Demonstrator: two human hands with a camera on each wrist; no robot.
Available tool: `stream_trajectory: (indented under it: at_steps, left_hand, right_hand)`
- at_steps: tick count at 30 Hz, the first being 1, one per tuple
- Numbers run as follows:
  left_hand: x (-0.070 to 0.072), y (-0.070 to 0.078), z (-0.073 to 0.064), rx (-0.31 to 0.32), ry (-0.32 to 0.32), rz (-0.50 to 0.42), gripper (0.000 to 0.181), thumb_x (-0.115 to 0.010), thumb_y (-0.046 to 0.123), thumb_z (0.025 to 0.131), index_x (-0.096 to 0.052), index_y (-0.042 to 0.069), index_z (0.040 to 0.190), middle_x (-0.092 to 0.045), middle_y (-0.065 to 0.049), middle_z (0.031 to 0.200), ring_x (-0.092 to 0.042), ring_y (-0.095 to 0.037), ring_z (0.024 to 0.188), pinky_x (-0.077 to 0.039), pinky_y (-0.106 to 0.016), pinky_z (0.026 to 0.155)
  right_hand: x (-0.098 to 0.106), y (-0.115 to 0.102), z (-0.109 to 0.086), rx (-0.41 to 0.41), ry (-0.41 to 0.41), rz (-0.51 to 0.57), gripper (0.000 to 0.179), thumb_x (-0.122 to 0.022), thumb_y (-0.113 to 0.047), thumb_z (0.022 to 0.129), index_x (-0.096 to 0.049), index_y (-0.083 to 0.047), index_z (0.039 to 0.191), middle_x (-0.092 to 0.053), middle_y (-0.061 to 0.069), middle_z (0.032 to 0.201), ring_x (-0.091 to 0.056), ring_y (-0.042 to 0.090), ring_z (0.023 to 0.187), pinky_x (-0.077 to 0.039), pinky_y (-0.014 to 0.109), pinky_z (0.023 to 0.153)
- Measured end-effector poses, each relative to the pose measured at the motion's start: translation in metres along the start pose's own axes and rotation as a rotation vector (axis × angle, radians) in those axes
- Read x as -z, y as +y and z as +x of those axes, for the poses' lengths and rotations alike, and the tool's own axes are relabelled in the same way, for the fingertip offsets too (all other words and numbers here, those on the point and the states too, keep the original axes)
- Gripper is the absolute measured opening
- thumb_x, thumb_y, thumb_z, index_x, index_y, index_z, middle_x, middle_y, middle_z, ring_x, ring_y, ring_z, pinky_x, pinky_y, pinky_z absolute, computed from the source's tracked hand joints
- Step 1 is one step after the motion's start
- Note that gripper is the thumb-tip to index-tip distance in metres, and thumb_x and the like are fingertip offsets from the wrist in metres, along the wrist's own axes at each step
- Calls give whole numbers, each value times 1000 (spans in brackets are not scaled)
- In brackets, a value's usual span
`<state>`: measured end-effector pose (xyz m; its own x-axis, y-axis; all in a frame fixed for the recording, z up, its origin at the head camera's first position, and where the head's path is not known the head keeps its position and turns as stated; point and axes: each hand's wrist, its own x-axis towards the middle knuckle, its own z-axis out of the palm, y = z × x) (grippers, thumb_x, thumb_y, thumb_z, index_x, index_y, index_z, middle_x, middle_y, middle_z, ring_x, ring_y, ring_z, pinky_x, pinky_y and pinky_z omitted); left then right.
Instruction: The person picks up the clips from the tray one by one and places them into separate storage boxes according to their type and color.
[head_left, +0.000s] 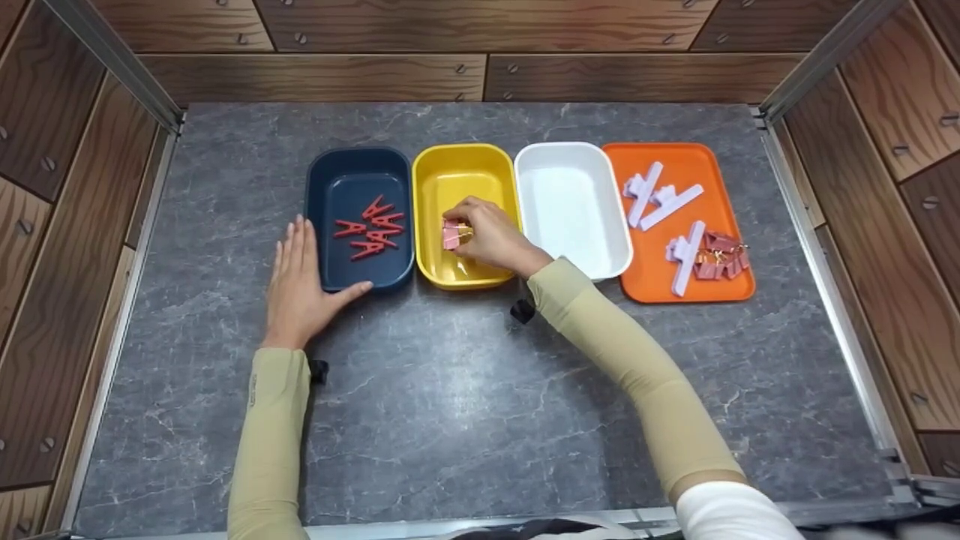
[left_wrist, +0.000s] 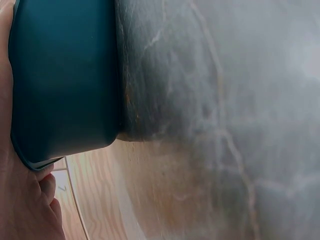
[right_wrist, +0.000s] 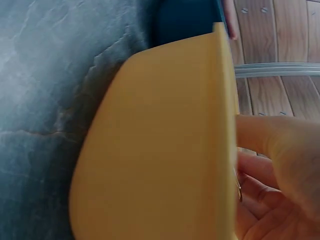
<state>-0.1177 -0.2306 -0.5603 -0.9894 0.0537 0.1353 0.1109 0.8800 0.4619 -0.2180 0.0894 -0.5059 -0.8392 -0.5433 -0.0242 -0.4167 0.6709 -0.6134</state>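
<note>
My right hand (head_left: 491, 236) pinches a pink binder clip (head_left: 451, 234) with gold handles, inside the outline of the yellow container (head_left: 465, 281). In the right wrist view the yellow wall (right_wrist: 150, 140) hides the clip's body; a bit of gold wire (right_wrist: 238, 186) shows by the fingers. My left hand (head_left: 296, 289) lies along the left side of the dark blue container (head_left: 319, 169), fingers straight and thumb across its near corner. Several red clothespins (head_left: 369, 229) lie in that container. From the left wrist, the blue outer wall (left_wrist: 65, 75) shows beside the hand.
Right of the yellow container stands a white one (head_left: 574, 202) with nothing in it. An orange tray (head_left: 686, 165) beside it bears three pale lilac bulldog clips (head_left: 671, 206) and a cluster of pink binder clips (head_left: 721, 259). Wood-patterned panels (head_left: 382, 75) border the grey marbled table (head_left: 450, 412).
</note>
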Motion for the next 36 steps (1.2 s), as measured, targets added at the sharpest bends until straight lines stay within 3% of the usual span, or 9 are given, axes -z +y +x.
stream_trajectory:
  at_steps: [7,13,19,26,36]
  left_hand:
    - [1,1,1,-4,2,3,133,-62,85,75,-2,4,163,-1,-13,170,1,-26,155,3,-39,124]
    - [1,1,0,5,-4,4,133,-61,86,75,-2,5,163,1,-11,170,3,-25,155,3,-39,124]
    - [0,1,0,15,-13,5,134,-60,87,75,0,6,163,3,-8,170,7,-19,154,4,-38,124]
    - [1,1,0,15,-15,8,134,-60,87,75,0,6,163,5,-7,170,7,-21,154,5,-38,124]
    - [1,0,0,13,-18,9,133,-60,86,75,1,7,163,5,-7,170,8,-20,154,5,-37,124]
  right_hand:
    - [-2,-1,2,-35,-7,-37,66,-88,-12,79,-61,1,138,-60,15,138,-53,31,129,-36,38,114]
    - [7,-10,-4,-27,52,29,68,-86,-16,83,-58,0,142,-59,15,141,-53,28,130,-38,36,113]
    - [24,-20,-14,16,152,102,66,-84,-20,86,-58,-3,144,-58,13,143,-55,27,127,-45,35,107]
    - [47,-25,-27,71,291,154,66,-86,-25,85,-60,-5,142,-61,10,139,-56,24,128,-43,31,107]
    - [78,-16,-48,122,490,239,62,-86,-20,85,-61,-2,140,-63,6,137,-56,19,127,-41,29,109]
